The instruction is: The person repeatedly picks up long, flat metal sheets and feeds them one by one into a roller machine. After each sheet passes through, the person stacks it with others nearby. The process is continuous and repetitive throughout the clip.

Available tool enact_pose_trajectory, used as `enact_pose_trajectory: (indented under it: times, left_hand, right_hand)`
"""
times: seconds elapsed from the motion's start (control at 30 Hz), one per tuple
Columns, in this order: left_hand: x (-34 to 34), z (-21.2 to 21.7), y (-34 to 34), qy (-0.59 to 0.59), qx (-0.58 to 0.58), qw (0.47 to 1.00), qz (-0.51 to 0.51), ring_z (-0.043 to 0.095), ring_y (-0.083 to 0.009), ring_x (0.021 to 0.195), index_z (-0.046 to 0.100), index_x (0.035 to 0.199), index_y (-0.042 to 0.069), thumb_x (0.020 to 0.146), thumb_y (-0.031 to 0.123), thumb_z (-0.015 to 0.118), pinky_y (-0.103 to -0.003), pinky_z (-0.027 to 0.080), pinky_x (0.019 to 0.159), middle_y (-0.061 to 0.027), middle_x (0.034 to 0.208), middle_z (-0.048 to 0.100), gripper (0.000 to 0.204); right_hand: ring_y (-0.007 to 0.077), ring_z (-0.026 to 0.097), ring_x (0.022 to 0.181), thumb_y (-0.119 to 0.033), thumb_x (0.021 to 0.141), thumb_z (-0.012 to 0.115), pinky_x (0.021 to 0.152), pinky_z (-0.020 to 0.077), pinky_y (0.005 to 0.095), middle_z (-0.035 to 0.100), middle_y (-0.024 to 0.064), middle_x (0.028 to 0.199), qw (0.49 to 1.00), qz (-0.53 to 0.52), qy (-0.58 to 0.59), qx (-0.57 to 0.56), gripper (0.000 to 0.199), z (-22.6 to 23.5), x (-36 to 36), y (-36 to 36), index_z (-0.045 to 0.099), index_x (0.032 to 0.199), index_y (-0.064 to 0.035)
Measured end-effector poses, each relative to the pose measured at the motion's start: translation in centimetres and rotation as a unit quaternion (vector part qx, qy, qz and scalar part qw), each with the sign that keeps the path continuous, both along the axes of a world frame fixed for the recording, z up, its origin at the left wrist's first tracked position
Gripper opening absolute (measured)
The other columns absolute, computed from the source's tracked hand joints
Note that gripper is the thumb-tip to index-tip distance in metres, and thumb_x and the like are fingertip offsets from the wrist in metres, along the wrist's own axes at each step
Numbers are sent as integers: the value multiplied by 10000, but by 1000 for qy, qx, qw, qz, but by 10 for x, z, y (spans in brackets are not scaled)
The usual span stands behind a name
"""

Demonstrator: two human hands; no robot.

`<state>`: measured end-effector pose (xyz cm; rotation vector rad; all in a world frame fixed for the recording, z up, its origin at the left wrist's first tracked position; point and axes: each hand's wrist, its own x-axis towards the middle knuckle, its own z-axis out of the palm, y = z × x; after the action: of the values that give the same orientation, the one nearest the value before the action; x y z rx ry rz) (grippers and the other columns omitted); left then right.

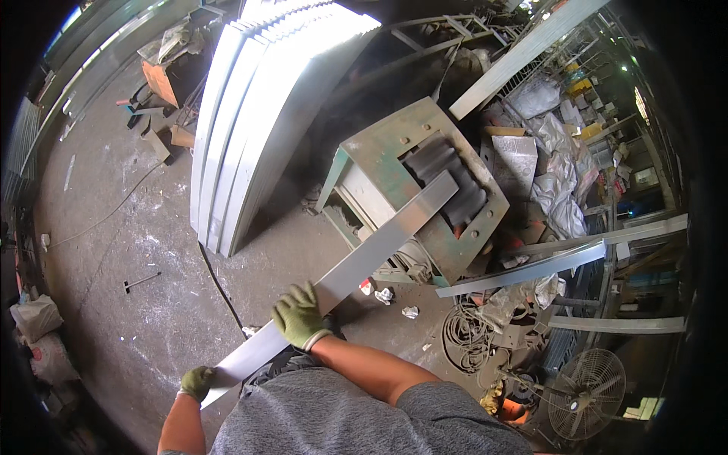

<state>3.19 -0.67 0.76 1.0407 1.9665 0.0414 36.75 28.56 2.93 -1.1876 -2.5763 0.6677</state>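
Observation:
A long silvery flat metal bar (355,262) slants from my lower left up to a green-framed machine (369,144). Its far end lies over the dark, ridged opening (449,173) of that machine, which looks like a belt or rollers. Wearing a green glove, my left hand (197,383) is closed round the near end of the bar. Farther along, my right hand (301,315), gloved alike, lies across the bar with its fingers bent over the edge. The palms and most of the left fingertips are hidden.
Tall stacked metal sections (258,121) stand left of the machine. Another metal strip (523,269) juts out at right, near coiled cable (466,337) and a fan (588,394). A dark cord (220,288) and a T-shaped tool (142,283) lie on the floor.

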Motion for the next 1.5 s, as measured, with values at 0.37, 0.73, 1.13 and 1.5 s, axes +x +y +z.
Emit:
enact_pose_trajectory:
  times: [0.37, 0.73, 1.13, 1.5]
  left_hand:
    - [79, -21, 156, -109, -146, 983, -9, 770, -301, 1143, 810, 1236, 30, 1033, 748, 556, -439, 565, 1032, -234, 1150, 819, 788]
    - [227, 107, 315, -139, 34, 962, -231, 718, -453, 1215, 600, 1435, 15, 895, 465, 823, -475, 562, 1051, -278, 1264, 753, 737]
    - [134, 43, 156, -116, 70, 974, -181, 749, -456, 1144, 594, 1507, 102, 946, 166, 652, -522, 604, 980, -268, 1258, 760, 567]
    - [54, 23, 19, -89, 139, 975, -150, 737, -477, 1143, 619, 1463, 62, 911, 85, 626, -520, 600, 980, -262, 1265, 756, 553]
  right_hand:
    - [350, 713, 1136, -376, 1037, 626, 1126, 475, 520, 797, 116, 1054, 997, 15, 9, 79, 319, 30, 98, 100, 777, 989, -99]
    - [446, 747, 772, -536, 1096, 497, 836, 569, 567, 754, 211, 778, 979, -103, -104, 143, 655, 83, 193, 263, 805, 716, -101]
    - [390, 711, 627, -442, 1084, 548, 729, 553, 541, 726, 157, 660, 992, -32, -71, 97, 591, 45, 73, 131, 752, 635, -116]
    - [346, 729, 642, -393, 1058, 590, 710, 545, 524, 750, 125, 698, 998, 26, -32, 47, 482, 27, -7, 6, 755, 684, -137]
